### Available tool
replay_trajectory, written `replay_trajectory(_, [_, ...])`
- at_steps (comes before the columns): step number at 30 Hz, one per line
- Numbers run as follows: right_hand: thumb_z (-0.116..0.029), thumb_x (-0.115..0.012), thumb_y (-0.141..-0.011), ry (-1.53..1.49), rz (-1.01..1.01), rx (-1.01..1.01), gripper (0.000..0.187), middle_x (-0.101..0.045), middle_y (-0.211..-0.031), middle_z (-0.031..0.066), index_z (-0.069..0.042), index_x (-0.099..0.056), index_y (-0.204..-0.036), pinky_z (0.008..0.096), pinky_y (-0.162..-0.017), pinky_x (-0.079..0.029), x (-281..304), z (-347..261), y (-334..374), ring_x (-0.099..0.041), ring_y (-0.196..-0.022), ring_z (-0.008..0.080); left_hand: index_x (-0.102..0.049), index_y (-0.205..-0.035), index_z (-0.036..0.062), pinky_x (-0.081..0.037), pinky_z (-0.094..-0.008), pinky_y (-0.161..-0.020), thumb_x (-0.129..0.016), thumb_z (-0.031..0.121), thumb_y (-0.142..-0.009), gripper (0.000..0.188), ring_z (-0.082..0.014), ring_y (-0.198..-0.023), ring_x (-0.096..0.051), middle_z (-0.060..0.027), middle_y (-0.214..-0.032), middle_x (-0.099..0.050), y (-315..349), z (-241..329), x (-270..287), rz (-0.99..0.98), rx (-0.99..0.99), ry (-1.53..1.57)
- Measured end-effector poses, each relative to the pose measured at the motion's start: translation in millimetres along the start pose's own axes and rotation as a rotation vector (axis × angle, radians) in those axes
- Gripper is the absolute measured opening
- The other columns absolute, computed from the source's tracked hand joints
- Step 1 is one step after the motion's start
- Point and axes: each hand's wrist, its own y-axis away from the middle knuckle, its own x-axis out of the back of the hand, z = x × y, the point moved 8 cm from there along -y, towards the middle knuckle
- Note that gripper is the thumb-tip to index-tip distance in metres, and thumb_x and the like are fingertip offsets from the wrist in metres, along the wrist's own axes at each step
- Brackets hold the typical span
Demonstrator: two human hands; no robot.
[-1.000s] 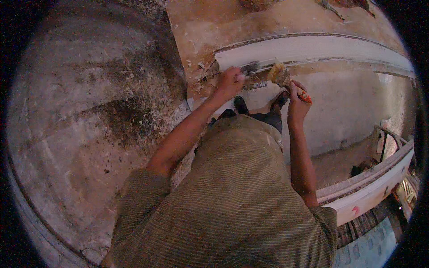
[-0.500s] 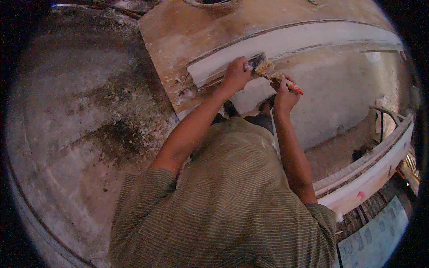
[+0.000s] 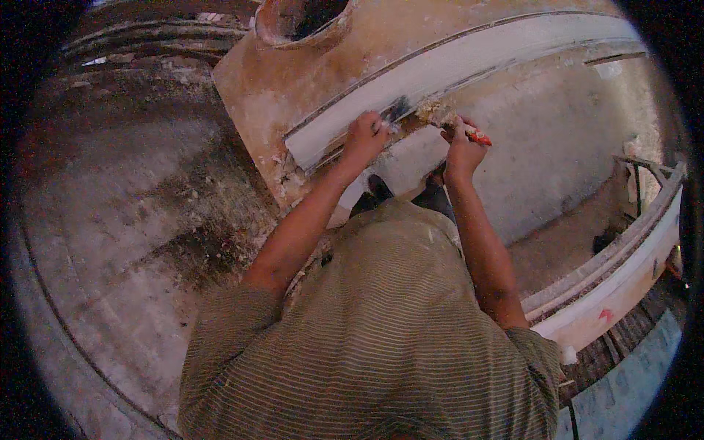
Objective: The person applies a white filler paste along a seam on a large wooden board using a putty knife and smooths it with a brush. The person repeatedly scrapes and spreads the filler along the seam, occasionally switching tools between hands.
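Note:
My left hand [image 3: 363, 138] is closed around the pale handle of a small tool with a dark, flat end [image 3: 397, 108], perhaps a scraper or a second brush; blur hides its exact kind. In my right hand [image 3: 464, 155] is a paintbrush [image 3: 438, 114], gripped by its handle, which ends in red. Its bristle end looks caked with pale yellowish material and points left toward the dark tool, a small gap apart. Both tools are over the near edge of a long white plaster-like strip [image 3: 469, 67] lying on a tan board [image 3: 253, 95].
A round, crusted container [image 3: 304, 26] stands at the board's far side. At right, a curved white-faced piece [image 3: 609, 301] on a frame borders the floor beside me. Dark debris [image 3: 213, 246] is scattered on the stained floor at left. A pale blue panel [image 3: 631, 381] lies lower right.
My left hand has moved left and slightly down with its tool, drawing away from the paintbrush. My right hand has barely moved. The view has shifted, showing more of the round container.

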Motion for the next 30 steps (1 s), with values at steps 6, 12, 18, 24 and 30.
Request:
replay_trajectory(6, [-0.009,-0.064,-0.091,-0.007,0.02,0.006,0.018,-0.069,-0.095,0.014,0.003,-0.063,-0.104,0.0325,-0.065,-0.061,10.2,13.1,-17.0,-0.07,-0.079,0.021,-0.046,-0.073,0.0017,-0.041,-0.0428,-0.061,-0.067,0.01,-0.079,0.023,-0.0344,-0.066,-0.051,-0.0166,-0.071,-0.05,-15.4,32.5,-17.0,0.018,0.012,0.023])
replay_trajectory(12, [-0.008,-0.067,-0.087,-0.122,0.079,0.004,0.017,-0.07,-0.091,0.0119,0.002,-0.064,-0.101,0.0289,-0.064,-0.059,11.7,-2.8,-38.0,-0.07,-0.072,0.0198,-0.051,-0.083,0.0007,-0.044,-0.0445,-0.067,-0.067,0.012,-0.079,0.02,-0.035,-0.074,-0.055,-0.017,-0.08,-0.056,-12.4,17.4,-16.4,-0.049,0.006,-0.107])
replay_trajectory(18, [-0.008,-0.065,-0.09,-0.002,0.093,0.091,0.015,-0.068,-0.098,0.0139,0.002,-0.064,-0.102,0.0315,-0.065,-0.061,15.1,-20.3,-34.8,-0.07,-0.077,0.0209,-0.051,-0.083,-0.0016,-0.042,-0.0501,-0.069,-0.064,0.01,-0.078,0.018,-0.0401,-0.08,-0.056,-0.0202,-0.082,-0.056,-19.4,50.5,-22.8,0.032,-0.131,-0.019])
replay_trajectory(24, [-0.012,-0.067,-0.089,0.225,0.068,0.125,0.019,-0.069,-0.095,0.0137,0.002,-0.065,-0.101,0.0312,-0.064,-0.061,11.8,-36.3,-58.4,-0.07,-0.075,0.0206,-0.057,-0.094,0.0012,-0.047,-0.0473,-0.075,-0.066,0.018,-0.082,0.022,-0.0384,-0.085,-0.06,-0.0208,-0.092,-0.061,-73.8,65.1,-71.9,-0.065,0.005,-0.057])
replay_trajectory(30, [-0.014,-0.068,-0.086,0.82,-0.002,0.481,0.019,-0.07,-0.086,0.012,0.004,-0.067,-0.091,0.0304,-0.065,-0.06,-5.4,-99.4,-82.9,-0.07,-0.074,0.0191,-0.06,-0.09,-0.0004,-0.048,-0.0454,-0.072,-0.067,0.015,-0.08,0.02,-0.0385,-0.082,-0.06,-0.0209,-0.089,-0.059,4.4,5.6,-2.2,-0.078,0.075,-0.111])
